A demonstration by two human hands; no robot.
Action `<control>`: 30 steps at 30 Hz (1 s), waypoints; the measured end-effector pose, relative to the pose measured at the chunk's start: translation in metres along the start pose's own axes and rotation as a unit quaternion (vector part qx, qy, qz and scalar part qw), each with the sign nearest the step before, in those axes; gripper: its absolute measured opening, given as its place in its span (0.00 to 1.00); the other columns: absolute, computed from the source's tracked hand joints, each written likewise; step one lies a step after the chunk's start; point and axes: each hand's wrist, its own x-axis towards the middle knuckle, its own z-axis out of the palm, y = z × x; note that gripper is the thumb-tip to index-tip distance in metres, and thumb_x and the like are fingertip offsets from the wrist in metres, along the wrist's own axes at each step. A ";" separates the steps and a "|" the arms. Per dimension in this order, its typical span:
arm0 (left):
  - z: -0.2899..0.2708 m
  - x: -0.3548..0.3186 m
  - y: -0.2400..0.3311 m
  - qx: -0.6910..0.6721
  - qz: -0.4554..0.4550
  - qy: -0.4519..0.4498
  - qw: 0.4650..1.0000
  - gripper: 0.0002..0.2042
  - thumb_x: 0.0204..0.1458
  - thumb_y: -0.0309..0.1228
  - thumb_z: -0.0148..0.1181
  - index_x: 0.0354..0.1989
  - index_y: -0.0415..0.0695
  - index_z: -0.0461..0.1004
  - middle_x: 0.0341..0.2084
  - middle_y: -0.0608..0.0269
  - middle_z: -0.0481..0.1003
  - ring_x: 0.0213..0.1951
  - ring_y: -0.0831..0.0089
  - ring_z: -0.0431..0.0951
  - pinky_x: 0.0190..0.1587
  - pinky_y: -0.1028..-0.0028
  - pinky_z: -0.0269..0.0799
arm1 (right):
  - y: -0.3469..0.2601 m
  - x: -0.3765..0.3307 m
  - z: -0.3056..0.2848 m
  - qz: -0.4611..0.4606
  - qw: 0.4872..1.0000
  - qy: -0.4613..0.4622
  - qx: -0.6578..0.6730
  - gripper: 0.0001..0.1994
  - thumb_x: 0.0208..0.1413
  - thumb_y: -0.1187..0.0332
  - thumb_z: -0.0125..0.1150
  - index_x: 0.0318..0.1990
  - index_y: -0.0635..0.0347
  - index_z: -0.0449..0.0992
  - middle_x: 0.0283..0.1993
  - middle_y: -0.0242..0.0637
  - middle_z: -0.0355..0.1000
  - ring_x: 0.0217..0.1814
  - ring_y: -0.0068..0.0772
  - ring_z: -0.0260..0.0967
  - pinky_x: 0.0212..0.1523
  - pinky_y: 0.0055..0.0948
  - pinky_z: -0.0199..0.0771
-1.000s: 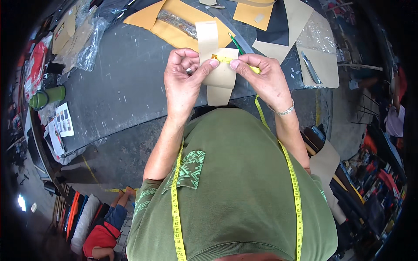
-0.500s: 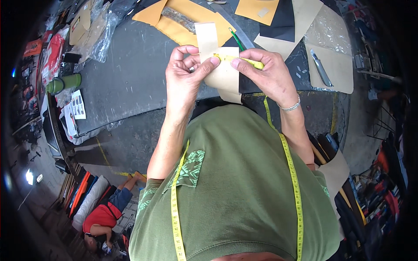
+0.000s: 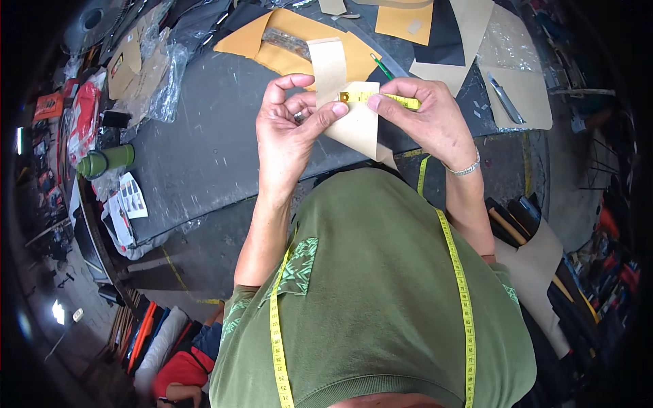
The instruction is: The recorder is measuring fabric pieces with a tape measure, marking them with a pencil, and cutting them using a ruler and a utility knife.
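My left hand [image 3: 289, 129] pinches the edge of a folded tan paper piece [image 3: 357, 130], its thumb beside the metal tip of a yellow tape measure [image 3: 360, 98]. The paper's narrow upper flap [image 3: 326, 61] stands up above the fingers. My right hand [image 3: 430, 122] grips the tape between thumb and fingers and lays it flat across the paper. The same kind of yellow tape [image 3: 452, 258] hangs round my neck and down both sides of my green shirt. Behind the paper, a green pencil [image 3: 382, 66] lies near a metal ruler [image 3: 371, 47].
On the dark worktable [image 3: 204, 160] lie orange-yellow paper [image 3: 235, 42], a utility knife [image 3: 507, 100] on tan card, and clear plastic [image 3: 170, 78]. A green bottle [image 3: 105, 161] stands at the left edge. Another person in red [image 3: 183, 374] is at lower left, beside rolled material [image 3: 160, 340].
The tape's metal tip now shows clear of my left thumb, and the tape lies straighter across the paper. My view has shifted slightly, so the table contents sit a little differently.
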 end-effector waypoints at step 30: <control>-0.083 0.004 0.014 -0.076 -0.040 -0.013 0.996 0.26 0.49 0.18 0.70 0.54 0.37 0.64 0.32 0.53 0.83 0.32 0.75 0.83 0.37 0.77 0.79 | -0.049 0.008 0.057 0.038 0.999 -0.033 -0.007 0.12 0.63 0.69 0.61 0.50 0.64 0.80 0.28 0.19 0.68 0.29 0.10 0.54 0.29 0.17 0.53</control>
